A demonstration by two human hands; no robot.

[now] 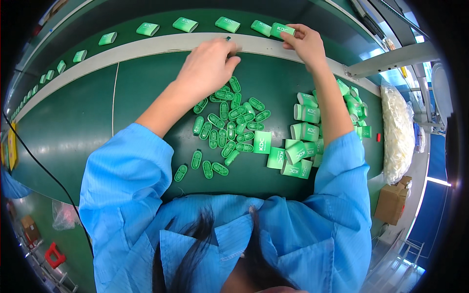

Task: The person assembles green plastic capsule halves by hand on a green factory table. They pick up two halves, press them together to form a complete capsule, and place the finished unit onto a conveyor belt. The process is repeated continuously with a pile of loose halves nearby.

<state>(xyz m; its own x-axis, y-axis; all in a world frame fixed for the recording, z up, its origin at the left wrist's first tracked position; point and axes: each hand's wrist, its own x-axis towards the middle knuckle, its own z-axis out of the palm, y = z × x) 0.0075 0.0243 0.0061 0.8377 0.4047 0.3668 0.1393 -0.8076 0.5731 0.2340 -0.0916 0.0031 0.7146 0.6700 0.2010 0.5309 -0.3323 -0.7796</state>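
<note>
My right hand point(308, 46) pinches a green printed carton sleeve point(282, 30) between thumb and fingers, above the far strip of the bench. The sleeve's left end meets another green sleeve point(261, 28) lying there. My left hand point(207, 63) is over the pale rail point(259, 45), its fingers curled and slightly blurred. A small dark green bit point(227, 38) shows at its fingertips; most of it is hidden. Between my arms lies a loose heap of oval green plastic pieces point(231, 130). Around my right forearm is a pile of open-ended green sleeves point(309, 132).
Beyond the rail, a row of green sleeves point(185, 24) curves away to the left. A clear bag of pale pieces point(394, 134) stands at the right edge, a cardboard box point(391, 202) below it. A metal arm point(391, 59) juts in at right. A black cable point(49, 173) hangs at left.
</note>
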